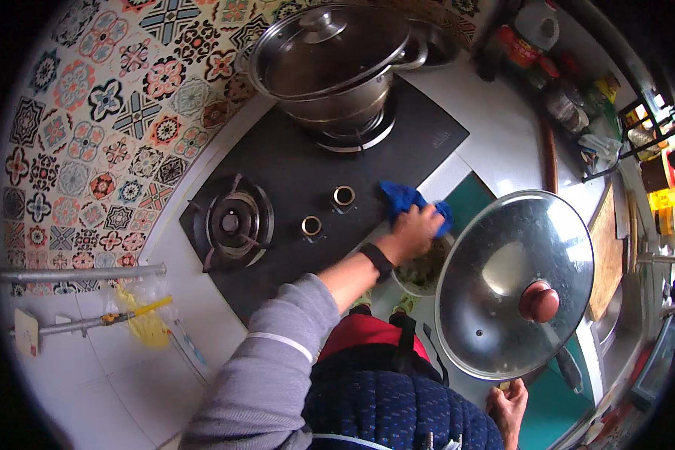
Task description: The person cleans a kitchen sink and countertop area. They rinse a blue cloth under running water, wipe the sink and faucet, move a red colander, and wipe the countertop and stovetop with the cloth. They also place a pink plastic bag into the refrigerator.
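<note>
My left hand [419, 230], with a dark band on its wrist, grips a bunched blue cloth [402, 197] at the front edge of the black glass gas hob [292, 163]. At the lower right, my right hand [507, 402] is closed around a small tan piece, seemingly a handle end, below a round glass lid [484, 259]. The lid has a reddish-brown knob [539, 301]. A utensil with a dark handle [569, 368] sticks out at the lid's lower right rim. What lies beneath the lid is mostly hidden.
A lidded steel pot [337, 101] stands on the far burner; the near-left burner [230, 222] is bare. Below my left hand is a container with greenish contents [424, 273]. Bottles and jars [540, 62], a wooden board [606, 253] and a black rack [633, 146] stand at the right.
</note>
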### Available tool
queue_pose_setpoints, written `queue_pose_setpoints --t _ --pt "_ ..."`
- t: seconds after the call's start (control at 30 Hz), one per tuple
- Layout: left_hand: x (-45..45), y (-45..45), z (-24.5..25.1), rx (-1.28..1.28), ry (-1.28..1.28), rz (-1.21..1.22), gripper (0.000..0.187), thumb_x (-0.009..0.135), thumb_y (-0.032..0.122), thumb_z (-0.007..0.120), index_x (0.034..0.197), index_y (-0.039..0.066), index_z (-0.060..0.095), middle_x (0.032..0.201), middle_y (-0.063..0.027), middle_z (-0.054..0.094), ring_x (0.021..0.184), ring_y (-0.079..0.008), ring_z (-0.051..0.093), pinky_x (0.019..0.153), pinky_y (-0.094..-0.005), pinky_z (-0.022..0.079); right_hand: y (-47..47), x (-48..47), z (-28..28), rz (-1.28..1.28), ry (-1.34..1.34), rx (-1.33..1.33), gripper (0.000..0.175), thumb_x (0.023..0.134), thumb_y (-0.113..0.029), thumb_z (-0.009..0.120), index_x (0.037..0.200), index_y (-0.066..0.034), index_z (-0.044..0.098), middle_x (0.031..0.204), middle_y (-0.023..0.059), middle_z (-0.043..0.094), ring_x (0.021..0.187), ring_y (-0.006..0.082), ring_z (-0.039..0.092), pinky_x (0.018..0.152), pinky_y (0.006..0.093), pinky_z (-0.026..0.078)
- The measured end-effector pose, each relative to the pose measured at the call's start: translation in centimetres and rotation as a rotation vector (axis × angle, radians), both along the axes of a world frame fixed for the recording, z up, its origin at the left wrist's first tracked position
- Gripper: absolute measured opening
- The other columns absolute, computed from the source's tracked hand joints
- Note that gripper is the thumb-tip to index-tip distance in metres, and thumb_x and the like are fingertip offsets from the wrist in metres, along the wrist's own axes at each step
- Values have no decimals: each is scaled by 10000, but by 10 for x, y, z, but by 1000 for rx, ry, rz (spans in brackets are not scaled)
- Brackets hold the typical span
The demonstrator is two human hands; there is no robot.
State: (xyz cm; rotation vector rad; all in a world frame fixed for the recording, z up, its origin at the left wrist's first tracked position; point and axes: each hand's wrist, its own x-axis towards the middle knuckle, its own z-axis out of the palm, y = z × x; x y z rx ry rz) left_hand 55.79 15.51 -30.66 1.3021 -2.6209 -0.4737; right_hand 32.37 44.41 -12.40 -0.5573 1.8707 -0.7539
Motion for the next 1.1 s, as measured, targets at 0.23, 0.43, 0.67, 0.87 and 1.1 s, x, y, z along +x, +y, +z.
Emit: queue_pose_setpoints --t 0.23,0.43,0.67,0.87,1.1 --pt "-34 28 -22 278 312 190 287 828 179 538 1106 120 580 1168 -168 527 969 -371 575 826 -477 479 22 -19 -7 7 -23 -135 243 759 10 618 989 6 541 804 13 600 557 54 508 487 195 390" --pt "-28 41 6 451 689 174 333 788 130 558 1121 112 544 1061 -145 566 1042 -330 548 904 -400 440 28 -26 -6 70 61 -58 250 771 11 619 1006 -5 535 738 -6 566 506 39 468 455 190 363" --pt "89 39 76 350 937 440 447 759 -8 497 1205 23 518 1178 -139 563 1124 -251 533 976 -327 406 30 -17 -4 42 -28 -72 267 779 2 619 1031 3 530 725 -9 562 471 34 445 413 195 329" --pt "178 6 61 392 1007 943 475 828 23 468 1296 91 506 1166 -123 570 1032 -236 578 861 -316 488 25 -1 3 49 -67 -86 272 770 -1 605 1034 11 539 718 -11 575 483 38 460 432 191 344" --pt "168 -49 37 696 36 1133 411 894 135 420 1263 -24 504 1317 -227 479 1037 -368 605 842 -401 535 20 10 8 28 -61 -67 256 760 3 595 1009 13 537 674 2 565 452 49 455 419 194 359"
